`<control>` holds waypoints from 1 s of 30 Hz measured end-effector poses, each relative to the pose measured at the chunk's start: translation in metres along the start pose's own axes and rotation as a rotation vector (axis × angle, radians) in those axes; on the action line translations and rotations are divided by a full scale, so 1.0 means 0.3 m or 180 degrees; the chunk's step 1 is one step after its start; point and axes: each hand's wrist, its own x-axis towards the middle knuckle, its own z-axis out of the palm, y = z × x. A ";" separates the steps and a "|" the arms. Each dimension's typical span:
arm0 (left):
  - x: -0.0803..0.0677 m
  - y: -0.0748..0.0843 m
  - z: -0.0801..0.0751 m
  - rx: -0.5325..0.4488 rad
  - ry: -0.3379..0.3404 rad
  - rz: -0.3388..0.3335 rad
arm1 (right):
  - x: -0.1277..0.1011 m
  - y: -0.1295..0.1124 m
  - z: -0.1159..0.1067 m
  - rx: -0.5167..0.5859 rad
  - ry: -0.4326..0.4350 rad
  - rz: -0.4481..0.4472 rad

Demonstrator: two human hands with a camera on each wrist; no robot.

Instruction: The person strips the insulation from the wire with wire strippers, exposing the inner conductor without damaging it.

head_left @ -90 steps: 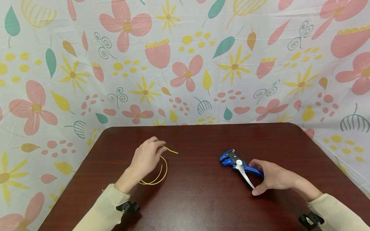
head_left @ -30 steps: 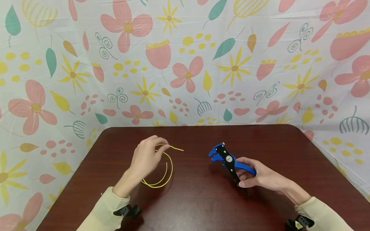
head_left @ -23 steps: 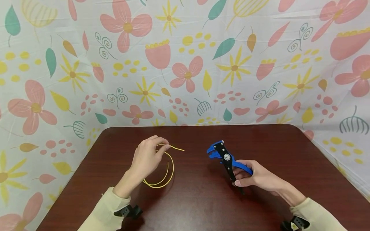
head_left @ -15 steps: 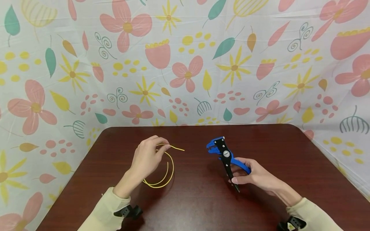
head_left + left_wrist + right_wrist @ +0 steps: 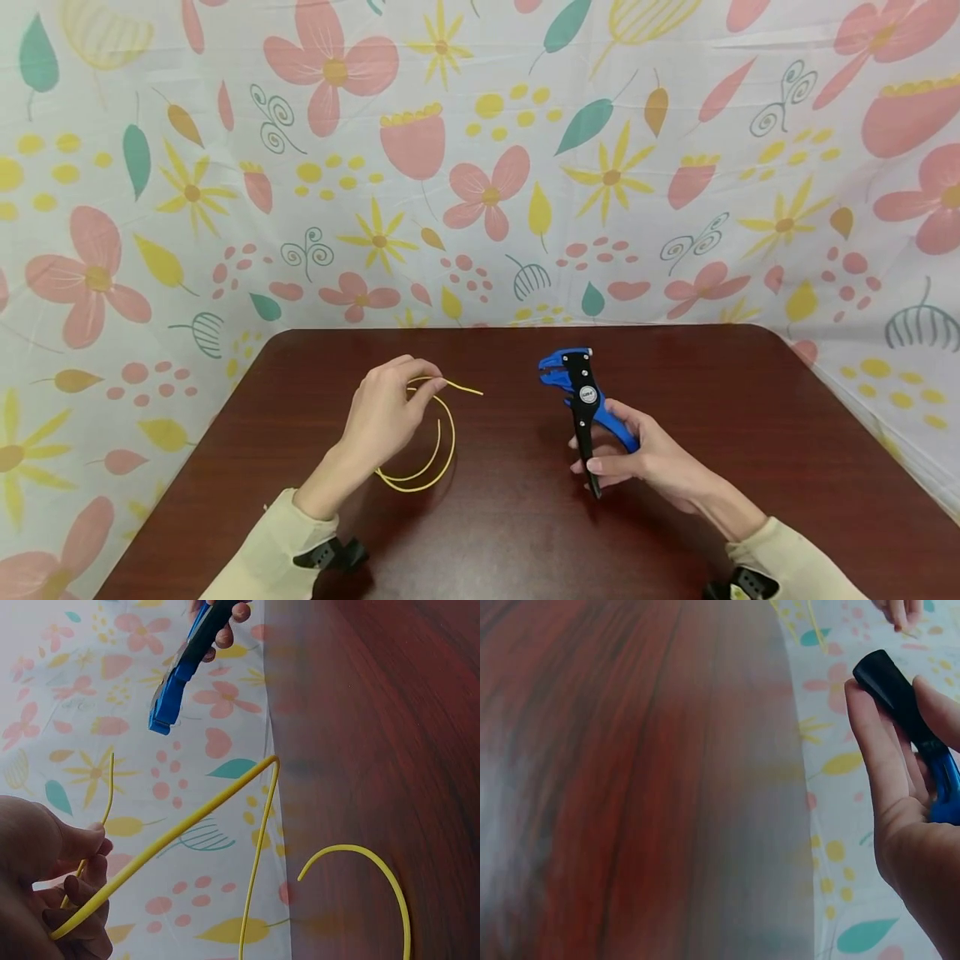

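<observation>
Closest to us are our two pale sleeves, resting low on the dark red-brown wooden table (image 5: 510, 517). Our left hand (image 5: 386, 412) curls its fingers and thumb to pinch the thin yellow wire (image 5: 431, 450) near one end. The short end of the wire sticks out to the right, toward the tool, so it is easy to reach. The rest of the wire bends in a loose loop and lies on the table just under that hand. In the left wrist view the wire (image 5: 187, 825) runs out from between the fingertips. Our right hand (image 5: 637, 454) wraps around the handles of the blue and black wire stripper tool (image 5: 573, 392). We hold it lifted off the table, standing almost upright, with its blue head turned left to face the wire end. The tool and the wire end are near but not touching. Farthest away, behind the table, hangs a white cloth with pink flowers and yellow flowers (image 5: 487, 183).
</observation>
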 end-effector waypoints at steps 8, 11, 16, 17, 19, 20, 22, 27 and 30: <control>-0.005 0.015 0.003 -0.0250 0.0026 0.0045 | 0.021 -0.009 0.051 0.0074 -0.0092 -0.0382; -0.005 0.017 0.006 -0.0325 0.0053 0.0064 | 0.023 -0.017 0.063 0.0050 -0.0119 -0.0404; -0.004 0.021 0.010 -0.0407 0.0129 0.0084 | 0.031 -0.025 0.083 0.0069 -0.0172 -0.0409; -0.003 0.022 0.011 -0.0411 0.0139 0.0088 | 0.033 -0.025 0.087 0.0074 -0.0173 -0.0414; -0.002 0.024 0.011 -0.0410 0.0154 0.0088 | 0.038 -0.026 0.092 0.0093 -0.0199 -0.0437; -0.001 0.025 0.012 -0.0417 0.0157 0.0090 | 0.040 -0.027 0.094 0.0082 -0.0200 -0.0442; 0.000 0.028 0.012 -0.0433 0.0164 0.0085 | 0.044 -0.027 0.098 0.0043 -0.0203 -0.0439; 0.001 0.031 0.014 -0.0475 0.0181 0.0066 | 0.057 -0.026 0.115 -0.0137 -0.0146 -0.0334; 0.000 0.032 0.014 -0.0475 0.0185 0.0076 | 0.065 -0.024 0.127 -0.0101 -0.0091 -0.0278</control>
